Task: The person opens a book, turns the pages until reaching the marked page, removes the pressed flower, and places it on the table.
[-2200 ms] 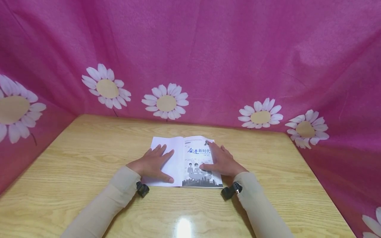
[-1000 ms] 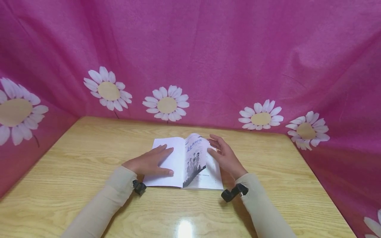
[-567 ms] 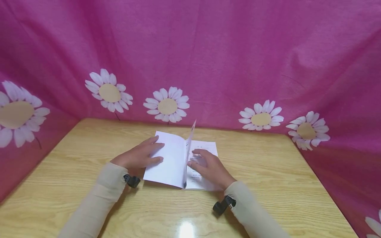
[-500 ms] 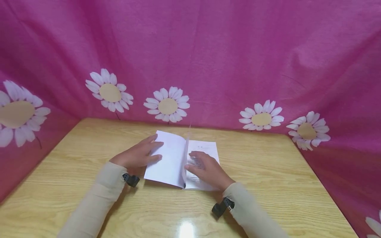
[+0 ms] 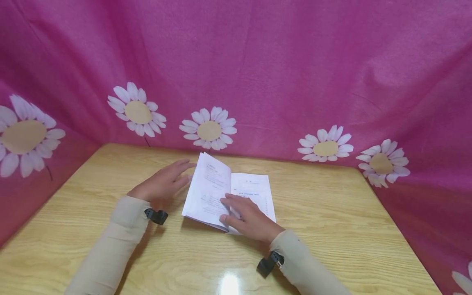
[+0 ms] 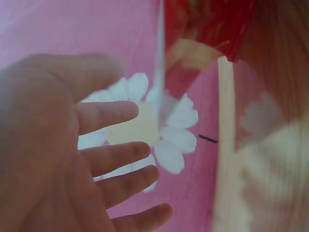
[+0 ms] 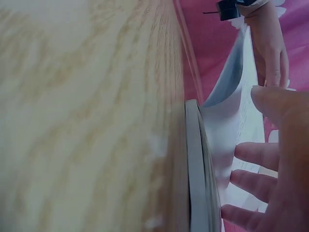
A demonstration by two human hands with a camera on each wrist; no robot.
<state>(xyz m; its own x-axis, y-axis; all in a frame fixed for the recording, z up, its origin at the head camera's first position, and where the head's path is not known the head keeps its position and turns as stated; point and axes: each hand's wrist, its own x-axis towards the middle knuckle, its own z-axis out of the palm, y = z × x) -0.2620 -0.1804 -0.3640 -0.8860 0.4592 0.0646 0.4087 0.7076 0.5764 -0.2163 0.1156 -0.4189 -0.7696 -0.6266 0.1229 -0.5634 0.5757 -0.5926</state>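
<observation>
The thin white printed leaf [image 5: 210, 184], upright at the spine a moment ago, now leans left, so this page turn looks nearly complete. The open white-paged paperback book [image 5: 258, 186] lies on the yellowish wood-grain table [image 5: 332, 213], towards its far edge. The right hand [image 5: 248, 219], fingers loosely spread, touches the leaf; the left hand [image 5: 162, 184], wide, holds nothing beside it.

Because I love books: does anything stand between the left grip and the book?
Nothing visible does: the left grip is right beside the raised left page of the book; whether they touch is unclear. The right grip reaches across the fold, not between them.
</observation>
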